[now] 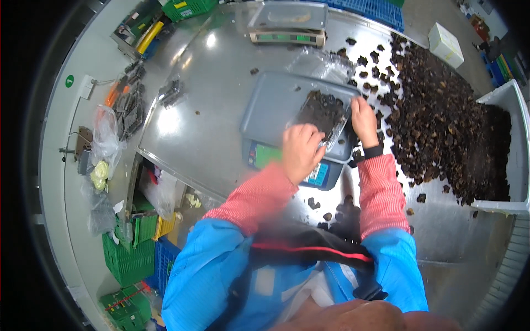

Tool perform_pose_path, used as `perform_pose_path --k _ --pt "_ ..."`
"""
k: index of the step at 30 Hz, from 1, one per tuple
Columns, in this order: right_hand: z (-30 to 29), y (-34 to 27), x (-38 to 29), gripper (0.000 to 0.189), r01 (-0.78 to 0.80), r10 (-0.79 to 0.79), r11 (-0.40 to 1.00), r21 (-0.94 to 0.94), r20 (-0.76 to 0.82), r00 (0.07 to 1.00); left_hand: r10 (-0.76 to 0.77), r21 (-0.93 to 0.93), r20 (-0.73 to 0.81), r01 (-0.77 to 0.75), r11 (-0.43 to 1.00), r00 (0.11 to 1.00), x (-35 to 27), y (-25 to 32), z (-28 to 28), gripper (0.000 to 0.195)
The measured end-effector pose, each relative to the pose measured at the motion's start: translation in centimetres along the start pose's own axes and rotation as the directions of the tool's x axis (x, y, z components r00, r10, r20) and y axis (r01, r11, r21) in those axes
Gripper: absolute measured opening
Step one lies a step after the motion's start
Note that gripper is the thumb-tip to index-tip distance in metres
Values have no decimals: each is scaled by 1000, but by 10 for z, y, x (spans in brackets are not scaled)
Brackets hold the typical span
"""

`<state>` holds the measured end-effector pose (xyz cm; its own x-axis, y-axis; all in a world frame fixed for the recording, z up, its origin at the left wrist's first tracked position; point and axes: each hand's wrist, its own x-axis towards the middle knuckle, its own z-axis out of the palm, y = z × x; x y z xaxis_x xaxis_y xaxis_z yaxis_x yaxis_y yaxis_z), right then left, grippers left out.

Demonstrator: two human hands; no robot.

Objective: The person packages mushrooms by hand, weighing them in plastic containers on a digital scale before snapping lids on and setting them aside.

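A clear plastic tray of dark pieces that look like wood ear fungus (321, 111) sits on the grey pan of a digital scale (265, 101). My left hand (303, 149) grips the tray's near left edge, fingers bent over its rim. At the tray's right edge, my right hand (364, 122) holds the rim between thumb and fingers. Partly under my left forearm, the scale's green display and blue keypad (318, 173) show. Empty clear plastic trays (325, 66) lie just behind the pan.
A large heap of the dark fungus (439, 124) spreads on the steel table (215, 99) at right, spilling from a white foam box (519, 145). A second scale (287, 37) stands at the back. Clear packs (170, 93) lie left; green crates (128, 256) stand below.
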<state>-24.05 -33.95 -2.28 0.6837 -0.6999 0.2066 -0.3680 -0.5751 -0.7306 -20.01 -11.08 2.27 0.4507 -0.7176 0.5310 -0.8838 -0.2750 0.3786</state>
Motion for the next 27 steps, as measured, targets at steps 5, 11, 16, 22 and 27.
perform_pose_path --k 5,11,16,22,27 --pt "4 16 -8 29 -147 124 976 163 140 982 -185 -21 -30 184 983 982 -17 -42 -15 28" --pt "-13 -7 -7 25 -309 219 935 175 402 889 -663 -332 577 879 343 477 10 -69 -27 21" --pt "-1 1 -18 10 -524 285 652 548 463 839 -500 -483 782 869 -109 372 0 -85 -11 11" --pt "0 -3 -35 15 -503 322 635 586 391 862 -575 -530 677 846 51 459 -15 -73 0 18" --pt "-19 -14 -57 40 -327 279 905 271 202 939 -622 -239 632 880 411 462 -2 -62 -51 28"
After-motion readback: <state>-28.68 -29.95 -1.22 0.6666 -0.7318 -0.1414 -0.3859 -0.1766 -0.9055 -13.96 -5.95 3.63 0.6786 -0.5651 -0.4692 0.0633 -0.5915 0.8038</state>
